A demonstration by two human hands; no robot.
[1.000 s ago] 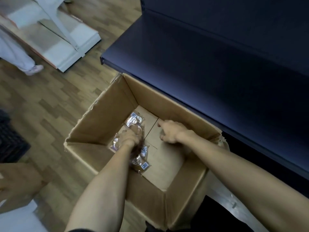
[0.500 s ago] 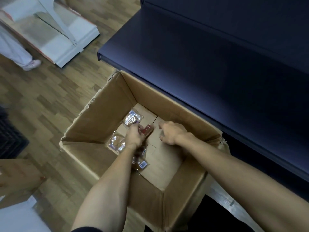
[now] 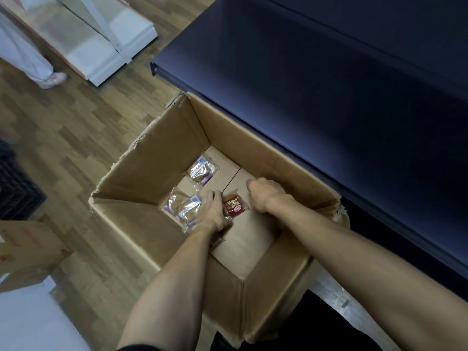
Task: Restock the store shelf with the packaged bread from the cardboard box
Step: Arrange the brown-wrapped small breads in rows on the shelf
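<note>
While both of our arms reach down into the cardboard box [image 3: 152,173], our left hand [image 3: 214,211] lies curled over a bread packet, its fingers bent and close together; whether they actually pinch the wrapper we cannot tell, since the palm hides the contact. A red-labelled packet [image 3: 234,206] sits just beside that hand, between our two hands. Our right hand [image 3: 263,193] is curled into a loose fist near the far wall of the box, touching the cardboard floor, and we see nothing inside it.

Two more clear-wrapped bread packets lie on the box floor: one [image 3: 201,171] toward the far left corner, another [image 3: 181,207] against the left wall, partly under our left hand. The right half of the box floor is bare cardboard, with room to move.

The box's torn top edges stand upright on all sides. Its far wall sits under the front lip of the dark shelf [image 3: 329,110], whose broad surface lies open. Wooden floor [image 3: 63,135] spreads to the left.
</note>
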